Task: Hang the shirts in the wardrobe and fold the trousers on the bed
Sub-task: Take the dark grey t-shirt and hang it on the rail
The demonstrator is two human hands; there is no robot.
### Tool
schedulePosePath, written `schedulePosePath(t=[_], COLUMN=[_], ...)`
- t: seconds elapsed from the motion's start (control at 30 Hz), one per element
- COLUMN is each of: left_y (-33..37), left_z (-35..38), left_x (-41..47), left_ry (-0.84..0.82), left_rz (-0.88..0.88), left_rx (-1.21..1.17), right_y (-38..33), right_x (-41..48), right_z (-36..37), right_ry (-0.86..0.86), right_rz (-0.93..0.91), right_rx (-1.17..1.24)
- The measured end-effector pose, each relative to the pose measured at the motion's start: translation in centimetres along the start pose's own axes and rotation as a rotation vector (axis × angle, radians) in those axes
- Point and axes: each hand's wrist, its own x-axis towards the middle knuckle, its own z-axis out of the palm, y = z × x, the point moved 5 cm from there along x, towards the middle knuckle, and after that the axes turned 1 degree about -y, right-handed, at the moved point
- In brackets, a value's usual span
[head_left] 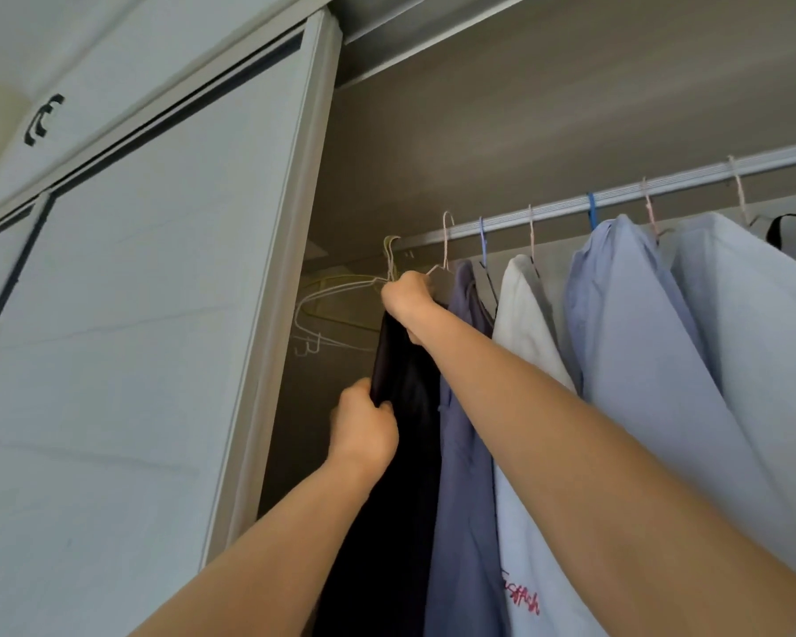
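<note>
A dark navy shirt (pixel 400 434) hangs at the left end of the wardrobe rail (pixel 616 195). My right hand (pixel 407 298) grips the top of it at its hanger, just below the rail. Lower down, my left hand (pixel 364 429) pinches the shirt's left edge. To its right hang a purple-blue shirt (pixel 463 452), a white shirt (pixel 525 333) with red lettering, and two light blue shirts (pixel 639 342), all on hangers. The dark shirt's hanger is mostly hidden behind my right hand.
Several bare wire hangers (pixel 336 310) hang in the wardrobe's left corner. The white sliding door (pixel 157 314) stands close on the left, its frame edge beside my left arm. A black strap (pixel 775 227) shows at the far right.
</note>
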Motion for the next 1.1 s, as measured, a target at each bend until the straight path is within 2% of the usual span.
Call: schedulePosePath(t=[0.1,0.23,0.43,0.53,0.77,0.97,1.1], left_y=[-0.4,-0.8,-1.4,-1.7,-1.4,-0.8,0.3], left_z=[0.3,0.3,-0.3,-0.9,-2.3,-3.3,-3.5], left_x=[-0.3,-0.8,-1.9,-2.8,-6.6,-11.1,-15.3], left_ry=[-0.030,-0.031,0.007,0.032,0.047,0.080,0.084], left_rz=[-0.018,-0.013,0.002,0.010,0.065,0.053,0.108], left_rx=[0.025,0.011,0.021,0.067,0.230,0.371,0.485], right_y=[1.2,1.4,1.2,1.2,1.5,2.7,3.8], right_x=[-0.2,-1.1,-5.4,-7.7,-14.4,-21.1,-25.4], right_z=[0.0,-0.8,0.3,-0.3,-2.7,-4.2,-5.5], right_ry=[-0.015,0.005,0.069,0.130,0.137,0.039,0.049], right_rz=[0.022,0.014,-0.368,-0.473,-0.740,-0.731,-0.722], right_rx=[-0.022,-0.232,-0.792,-0.943,-0.972,-0.871,-0.747])
